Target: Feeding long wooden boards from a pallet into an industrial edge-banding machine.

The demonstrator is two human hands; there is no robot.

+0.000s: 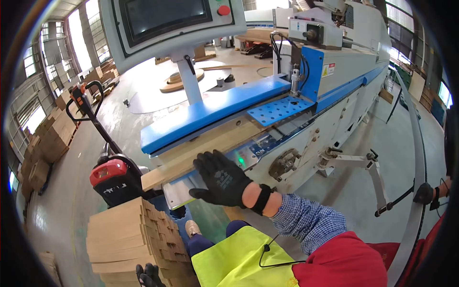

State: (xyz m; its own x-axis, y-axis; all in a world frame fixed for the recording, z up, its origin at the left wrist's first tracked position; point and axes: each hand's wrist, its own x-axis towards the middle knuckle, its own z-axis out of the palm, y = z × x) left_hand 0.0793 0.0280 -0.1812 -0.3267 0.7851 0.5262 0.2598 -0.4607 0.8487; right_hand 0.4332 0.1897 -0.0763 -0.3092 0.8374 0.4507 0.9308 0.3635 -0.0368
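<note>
My right hand (222, 179), in a black glove, lies flat with its fingers stretched out. Its fingertips touch the front edge of a long wooden board (184, 161), and its palm is over the metal edge of the machine bed (179, 192). The board runs in beneath a blue beam (215, 112) of the machine. At the lower edge, my left hand (150, 276) shows only in part, also gloved in black. Its fingers are apart beside a stack of light-brown boards (117, 239); whether they touch the stack I cannot tell.
Above the beam hangs a control panel (167, 21) with a red button. A red and black pallet truck (112, 174) stands left. At right, another person's gloved hand (423, 193) is at a long pale strip (415, 143). A jointed metal arm (354, 160) juts from the machine.
</note>
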